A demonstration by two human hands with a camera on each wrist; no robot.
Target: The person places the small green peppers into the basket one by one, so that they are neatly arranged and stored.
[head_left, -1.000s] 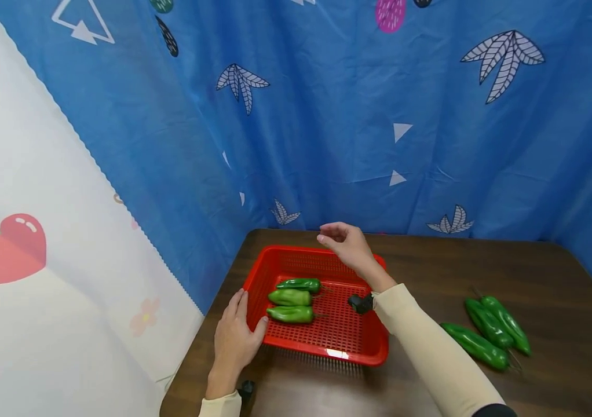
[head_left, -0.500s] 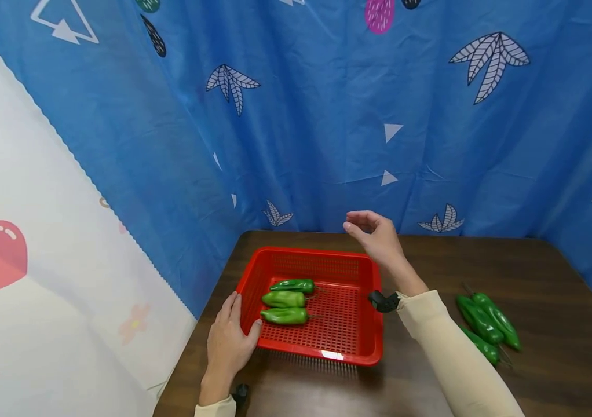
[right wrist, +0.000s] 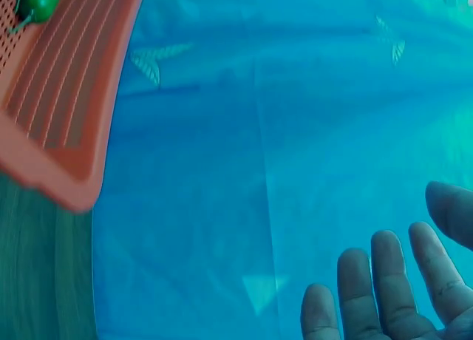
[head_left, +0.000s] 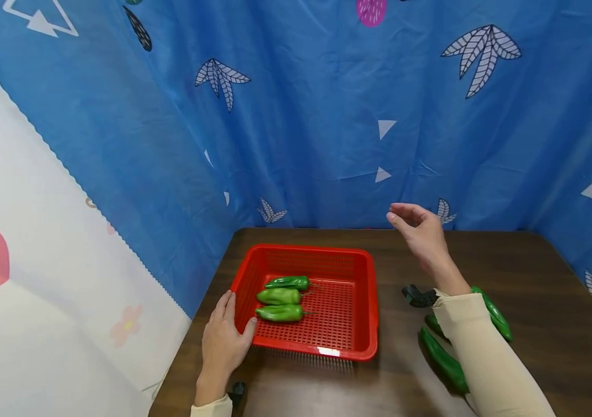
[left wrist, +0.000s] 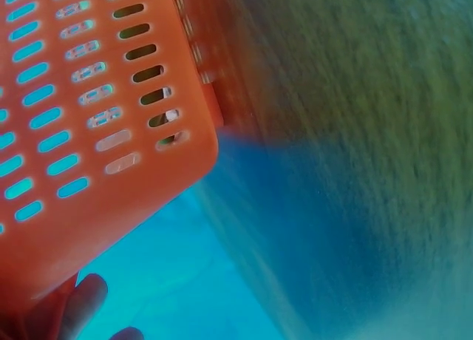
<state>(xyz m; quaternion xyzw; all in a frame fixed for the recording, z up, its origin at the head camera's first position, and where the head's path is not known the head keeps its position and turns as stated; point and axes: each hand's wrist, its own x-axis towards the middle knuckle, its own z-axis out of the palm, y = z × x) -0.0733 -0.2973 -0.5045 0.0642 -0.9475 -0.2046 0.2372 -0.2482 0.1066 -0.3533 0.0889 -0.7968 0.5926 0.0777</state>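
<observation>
In the head view a red plastic basket (head_left: pixel 366 310) stands on the table. Inside, on its left half, lie three green peppers (head_left: pixel 279 313) side by side. My left hand (head_left: pixel 222 341) rests at the basket's front left corner, fingers extended along the left side and thumb spread to the front rim. The left wrist view shows the slotted basket wall (left wrist: pixel 111 207) and fingertips (left wrist: pixel 89 299) beside it. My right hand (head_left: pixel 426 240) hovers right of the basket, holding nothing, with fingers slightly bent and thumb apart. More green peppers (head_left: pixel 444 359) lie partly hidden under the right forearm.
The dark wooden table (head_left: pixel 379 388) extends to the right of the basket. A blue patterned curtain (head_left: pixel 306 145) hangs behind it, and a white printed cloth (head_left: pixel 77 278) covers the left side. Small black cameras (head_left: pixel 418 296) are worn at both wrists.
My right hand has moved right, from above the basket to beside it, and its forearm now covers part of the loose peppers. The left hand stays at the basket. The head view has shifted slightly.
</observation>
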